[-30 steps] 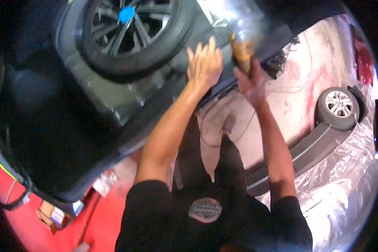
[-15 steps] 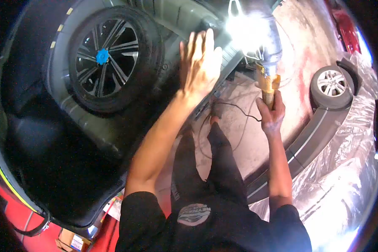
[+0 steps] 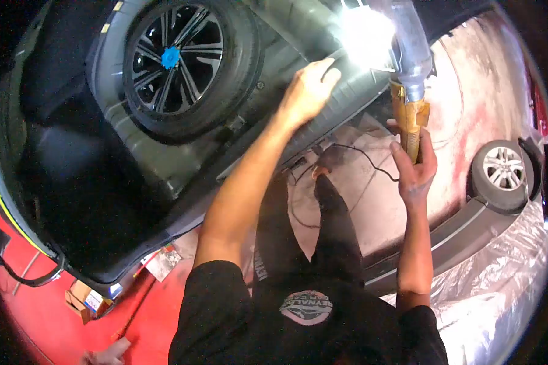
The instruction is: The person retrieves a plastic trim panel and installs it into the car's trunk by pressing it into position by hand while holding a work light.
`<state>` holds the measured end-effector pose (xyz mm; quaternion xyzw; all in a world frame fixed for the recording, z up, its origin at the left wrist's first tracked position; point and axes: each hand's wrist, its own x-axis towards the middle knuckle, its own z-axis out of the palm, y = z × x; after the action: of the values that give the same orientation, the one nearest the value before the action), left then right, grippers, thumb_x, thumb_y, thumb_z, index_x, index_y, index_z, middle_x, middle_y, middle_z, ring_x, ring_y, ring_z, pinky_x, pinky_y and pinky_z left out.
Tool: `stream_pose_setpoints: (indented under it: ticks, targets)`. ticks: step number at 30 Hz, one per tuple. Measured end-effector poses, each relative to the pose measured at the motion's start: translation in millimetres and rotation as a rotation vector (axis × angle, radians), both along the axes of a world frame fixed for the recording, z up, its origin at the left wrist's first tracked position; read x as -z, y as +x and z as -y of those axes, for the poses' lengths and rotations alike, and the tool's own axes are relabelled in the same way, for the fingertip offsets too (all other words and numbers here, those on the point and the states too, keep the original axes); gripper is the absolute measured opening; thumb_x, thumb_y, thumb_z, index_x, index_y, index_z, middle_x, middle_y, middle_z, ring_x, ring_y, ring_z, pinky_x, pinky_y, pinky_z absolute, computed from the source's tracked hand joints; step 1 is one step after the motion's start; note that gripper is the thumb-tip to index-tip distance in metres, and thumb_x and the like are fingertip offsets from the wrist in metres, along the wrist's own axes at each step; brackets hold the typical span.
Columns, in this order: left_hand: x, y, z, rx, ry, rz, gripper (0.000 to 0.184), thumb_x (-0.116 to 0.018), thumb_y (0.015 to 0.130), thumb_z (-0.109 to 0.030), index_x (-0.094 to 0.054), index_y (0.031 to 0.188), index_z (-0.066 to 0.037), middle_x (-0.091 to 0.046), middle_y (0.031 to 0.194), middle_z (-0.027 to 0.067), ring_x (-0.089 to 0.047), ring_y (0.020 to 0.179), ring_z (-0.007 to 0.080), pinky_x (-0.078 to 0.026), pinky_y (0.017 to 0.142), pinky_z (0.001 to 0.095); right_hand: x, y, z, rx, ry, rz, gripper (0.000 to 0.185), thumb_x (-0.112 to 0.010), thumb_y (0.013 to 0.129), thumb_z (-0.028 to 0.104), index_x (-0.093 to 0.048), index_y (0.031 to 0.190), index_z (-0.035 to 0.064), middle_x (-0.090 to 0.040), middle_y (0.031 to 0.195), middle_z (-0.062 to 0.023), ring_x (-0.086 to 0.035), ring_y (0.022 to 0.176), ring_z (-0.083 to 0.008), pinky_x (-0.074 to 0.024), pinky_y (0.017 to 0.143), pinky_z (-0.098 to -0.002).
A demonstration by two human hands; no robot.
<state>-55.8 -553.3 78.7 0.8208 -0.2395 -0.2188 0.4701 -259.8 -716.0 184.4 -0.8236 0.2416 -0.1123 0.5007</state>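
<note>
My right hand (image 3: pixel 417 164) is closed around the yellow-brown handle of a corded work lamp (image 3: pixel 412 112), held upright with its bright bulb glaring towards the car. My left hand (image 3: pixel 310 94) is at the grey rear body panel (image 3: pixel 347 97) beside the car's trunk opening, close to the lamp's glow. Its thumb stands apart and the other fingers bend away from me, partly hidden; I see nothing held in it. Whether the fingertips touch the panel is hard to tell. A spare wheel (image 3: pixel 176 61) with a blue centre knob sits in the trunk well left of that hand.
A grey bumper (image 3: pixel 432 249) lies on the floor at right near a silver-rimmed wheel (image 3: pixel 500 173) and clear plastic sheeting (image 3: pixel 499 267). A black cord (image 3: pixel 371 158) crosses the floor. An opened cardboard box (image 3: pixel 88 301) is at lower left, with another person's hand (image 3: pixel 106 353) below.
My left hand has gone from outspread fingers to bent ones and shifted right and down. The lamp in my right hand has moved right. My view has shifted, and another hand appears at lower left.
</note>
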Motion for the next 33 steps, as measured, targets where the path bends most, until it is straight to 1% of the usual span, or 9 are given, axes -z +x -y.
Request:
stream_pose_setpoints:
  ticks: [1, 6, 10, 11, 14, 17, 24, 30, 33]
  targets:
    - [10.6, 11.2, -12.9, -0.012, -0.125, -0.138, 0.047, -0.062, 0.101, -0.032, -0.066, 0.13, 0.005, -0.069, 0.131, 0.0224, -0.065, 0.124, 0.0326, -0.047, 0.108, 0.0388, -0.1, 5.0, 0.2, -0.01, 0.015, -0.002, 0.039, -0.072, 0.091, 0.011, -0.06, 0.125, -0.0035, -0.07, 0.097, -0.0121, -0.064, 0.085, -0.0158, -0.052, 0.077, -0.0305]
    - [98.9, 56.1, -74.4, 0.125, 0.233, -0.238, 0.054, -0.061, 0.102, -0.036, -0.061, 0.138, 0.004, -0.067, 0.136, 0.022, -0.063, 0.127, 0.0281, -0.046, 0.109, 0.0369, 14.8, 37.2, -1.9, 0.002, -0.102, -0.063, 0.038, -0.073, 0.094, 0.008, -0.06, 0.128, -0.0031, -0.071, 0.107, -0.011, -0.065, 0.096, -0.0152, -0.0526, 0.086, -0.0299]
    - [135.6, 51.0, -65.6, 0.171, 0.212, -0.48, 0.053, -0.069, 0.099, -0.039, -0.066, 0.132, 0.003, -0.072, 0.123, 0.0191, -0.067, 0.113, 0.0245, -0.051, 0.1, 0.0364, 37.0, 67.3, -16.0, 0.051, -0.072, 0.006, 0.046, -0.075, 0.093, 0.003, -0.057, 0.135, -0.0061, -0.068, 0.114, -0.0095, -0.065, 0.099, -0.0141, -0.0542, 0.084, -0.0274]
    - [154.7, 53.3, -68.0, 0.171, 0.186, -0.422, 0.052, -0.073, 0.097, -0.04, -0.069, 0.126, 0.003, -0.075, 0.113, 0.0172, -0.069, 0.103, 0.0211, -0.055, 0.092, 0.0356, 44.2, 71.9, -20.8, 0.085, -0.11, 0.005, 0.045, -0.076, 0.092, 0.004, -0.058, 0.133, -0.0064, -0.067, 0.114, -0.0087, -0.063, 0.1, -0.0138, -0.0523, 0.088, -0.027]
    - [132.0, 51.9, -69.6, 0.113, 0.074, -0.586, 0.055, -0.075, 0.093, -0.044, -0.071, 0.121, 0.003, -0.075, 0.1, 0.0142, -0.07, 0.09, 0.0183, -0.056, 0.08, 0.0342, 56.2, 86.4, -38.3, 0.099, -0.265, -0.056, 0.046, -0.077, 0.091, 0.004, -0.06, 0.131, -0.0077, -0.065, 0.12, -0.0103, -0.063, 0.102, -0.016, -0.0517, 0.092, -0.0284]
    - [155.7, 44.4, -69.0, 0.145, 0.082, -0.516, 0.059, -0.072, 0.093, -0.049, -0.069, 0.115, 0.006, -0.073, 0.099, 0.0162, -0.069, 0.092, 0.0205, -0.055, 0.083, 0.0368, 59.8, 92.3, -46.9, 0.119, -0.442, -0.183, 0.046, -0.075, 0.09, 0.002, -0.059, 0.132, -0.0096, -0.065, 0.119, -0.0124, -0.063, 0.101, -0.0176, -0.0522, 0.091, -0.029]
    - [142.6, 31.3, -63.2, 0.072, 0.059, -0.494, 0.058, -0.07, 0.096, -0.043, -0.062, 0.123, 0.007, -0.07, 0.113, 0.0284, -0.069, 0.109, 0.036, -0.053, 0.095, 0.0445, 65.7, 93.7, -53.8, 0.131, -0.469, -0.21, 0.038, -0.073, 0.09, 0.003, -0.059, 0.123, -0.0088, -0.064, 0.111, -0.0123, -0.058, 0.096, -0.0166, -0.0496, 0.084, -0.028]
    - [156.2, 45.2, -70.2, 0.05, -0.025, -0.731, 0.058, -0.077, 0.092, -0.037, -0.062, 0.124, 0.01, -0.068, 0.121, 0.0319, -0.067, 0.118, 0.0395, -0.052, 0.101, 0.0472, 68.6, 84.6, -68.5, 0.281, -0.379, -0.317, 0.022, -0.072, 0.091, 0.005, -0.059, 0.107, -0.0039, -0.063, 0.096, -0.0084, -0.057, 0.085, -0.0136, -0.0494, 0.074, -0.027]
    - [156.1, 42.6, -71.3, 0.032, -0.031, -0.628, 0.056, -0.078, 0.091, -0.035, -0.063, 0.123, 0.008, -0.068, 0.121, 0.03, -0.067, 0.116, 0.038, -0.052, 0.1, 0.0466, 72.1, 90.3, -65.9, 0.225, -0.367, -0.242, 0.023, -0.073, 0.091, 0.006, -0.058, 0.107, -0.0035, -0.064, 0.096, -0.0091, -0.059, 0.084, -0.0139, -0.0504, 0.074, -0.0277]
